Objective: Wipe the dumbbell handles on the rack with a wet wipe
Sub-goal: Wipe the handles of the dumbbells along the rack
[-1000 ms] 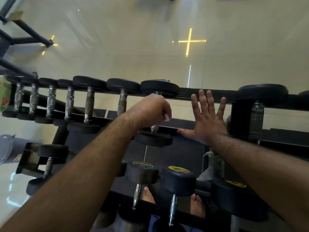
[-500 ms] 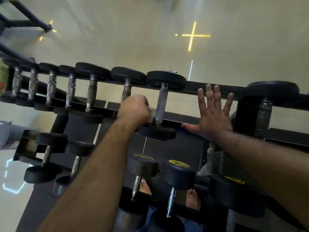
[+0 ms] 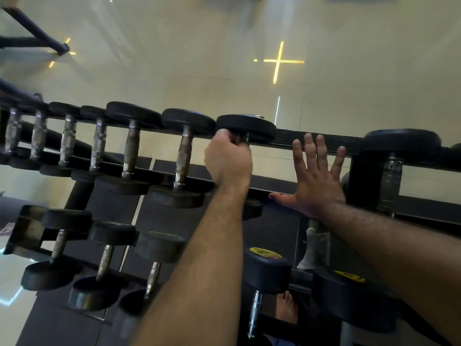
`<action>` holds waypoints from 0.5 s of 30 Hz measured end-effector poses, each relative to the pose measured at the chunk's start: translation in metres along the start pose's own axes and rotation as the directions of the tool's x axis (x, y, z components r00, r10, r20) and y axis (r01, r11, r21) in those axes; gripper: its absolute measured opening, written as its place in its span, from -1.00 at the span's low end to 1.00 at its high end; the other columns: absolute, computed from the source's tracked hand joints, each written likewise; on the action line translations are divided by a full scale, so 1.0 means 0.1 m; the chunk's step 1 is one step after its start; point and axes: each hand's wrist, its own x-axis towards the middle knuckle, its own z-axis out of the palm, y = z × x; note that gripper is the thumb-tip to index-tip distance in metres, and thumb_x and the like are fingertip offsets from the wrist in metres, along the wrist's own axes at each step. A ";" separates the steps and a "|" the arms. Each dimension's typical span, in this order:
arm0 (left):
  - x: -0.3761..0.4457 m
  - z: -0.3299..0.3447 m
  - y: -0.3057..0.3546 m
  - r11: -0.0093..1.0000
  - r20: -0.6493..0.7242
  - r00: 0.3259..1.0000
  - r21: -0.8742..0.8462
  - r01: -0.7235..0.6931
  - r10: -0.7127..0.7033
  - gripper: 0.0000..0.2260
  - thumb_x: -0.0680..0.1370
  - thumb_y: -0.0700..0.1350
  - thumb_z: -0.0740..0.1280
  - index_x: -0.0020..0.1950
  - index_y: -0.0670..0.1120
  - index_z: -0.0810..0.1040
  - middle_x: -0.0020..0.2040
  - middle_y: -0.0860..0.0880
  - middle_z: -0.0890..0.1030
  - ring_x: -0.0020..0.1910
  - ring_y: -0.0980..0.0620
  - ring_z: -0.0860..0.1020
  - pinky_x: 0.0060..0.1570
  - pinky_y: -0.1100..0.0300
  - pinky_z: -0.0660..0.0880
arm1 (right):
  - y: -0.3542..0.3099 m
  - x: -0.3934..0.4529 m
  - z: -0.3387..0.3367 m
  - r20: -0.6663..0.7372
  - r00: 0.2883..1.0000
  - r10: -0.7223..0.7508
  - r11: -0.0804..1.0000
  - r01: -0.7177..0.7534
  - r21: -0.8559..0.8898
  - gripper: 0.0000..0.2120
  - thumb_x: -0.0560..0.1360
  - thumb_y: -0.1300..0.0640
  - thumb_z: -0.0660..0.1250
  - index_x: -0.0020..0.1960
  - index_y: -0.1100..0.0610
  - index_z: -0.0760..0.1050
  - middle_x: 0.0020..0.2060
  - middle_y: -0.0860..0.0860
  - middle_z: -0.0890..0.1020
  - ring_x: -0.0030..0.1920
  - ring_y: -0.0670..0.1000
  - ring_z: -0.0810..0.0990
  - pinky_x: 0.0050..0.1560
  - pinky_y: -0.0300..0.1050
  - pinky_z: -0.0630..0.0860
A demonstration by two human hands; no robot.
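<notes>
A black rack (image 3: 311,139) carries a top row of dumbbells with worn metal handles. My left hand (image 3: 228,158) is curled round the far end of one dumbbell's handle, just under its far head (image 3: 245,127). The handle and the wet wipe are hidden inside the fist. The near head of that dumbbell is mostly covered by my forearm. My right hand (image 3: 316,181) lies flat with spread fingers on the rack's bare stretch, just right of that dumbbell. The neighbouring handle (image 3: 183,158) to the left stands bare.
Several smaller dumbbells fill the top row leftward, and a big one (image 3: 401,143) sits at the right. A lower tier holds more dumbbells (image 3: 106,255), two with yellow labels (image 3: 268,268). A whitish cloth (image 3: 311,245) hangs on a post. A bare foot (image 3: 287,308) shows below.
My left hand slid up the handle from its near end to the far end by the far head; the white wipe seen at the fingers earlier is now hidden. The right hand stayed flat.
</notes>
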 end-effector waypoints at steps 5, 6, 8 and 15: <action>-0.16 0.03 -0.19 0.817 0.170 0.870 0.299 -0.494 0.463 -0.90 0.49 -0.31 0.44 -0.14 -0.14 0.69 -0.28 -0.08 0.68 -0.34 -0.10 0.62 -0.36 0.17 0.37 | 0.00 0.02 0.00 0.010 1.000 0.006 1.000 -0.005 -0.005 0.38 0.26 -0.81 -0.21 0.74 0.14 -0.27 0.72 0.19 -0.25 0.70 0.26 -0.34 0.54 0.61 -0.16; -0.13 -0.02 -0.25 0.712 0.231 0.790 0.342 -0.613 0.568 -0.89 0.44 -0.35 0.45 -0.14 -0.15 0.68 -0.29 -0.09 0.67 -0.36 -0.12 0.61 -0.38 0.15 0.37 | 0.00 0.01 0.01 0.010 1.000 0.007 1.000 -0.007 -0.009 0.38 0.26 -0.81 -0.21 0.75 0.14 -0.27 0.72 0.19 -0.24 0.70 0.26 -0.34 0.54 0.61 -0.16; -0.08 -0.15 -0.38 0.542 0.371 0.654 0.368 -0.756 0.660 -0.85 0.43 -0.32 0.43 -0.06 -0.13 0.66 -0.25 -0.09 0.66 -0.31 -0.16 0.62 -0.38 0.11 0.39 | 0.00 0.00 0.01 0.011 1.000 0.006 1.000 -0.006 -0.015 0.38 0.27 -0.81 -0.18 0.75 0.14 -0.26 0.72 0.19 -0.24 0.70 0.26 -0.34 0.54 0.61 -0.16; 0.35 -0.40 -0.60 0.983 0.412 0.908 -0.183 0.007 0.070 -0.91 0.51 -0.06 0.52 -0.12 -0.07 0.74 -0.24 0.03 0.74 -0.21 0.03 0.72 -0.08 -0.02 0.71 | 0.01 -0.01 -0.01 0.000 1.000 0.001 1.000 -0.001 -0.007 0.37 0.30 -0.80 -0.12 0.75 0.16 -0.23 0.72 0.21 -0.22 0.70 0.27 -0.32 0.54 0.62 -0.15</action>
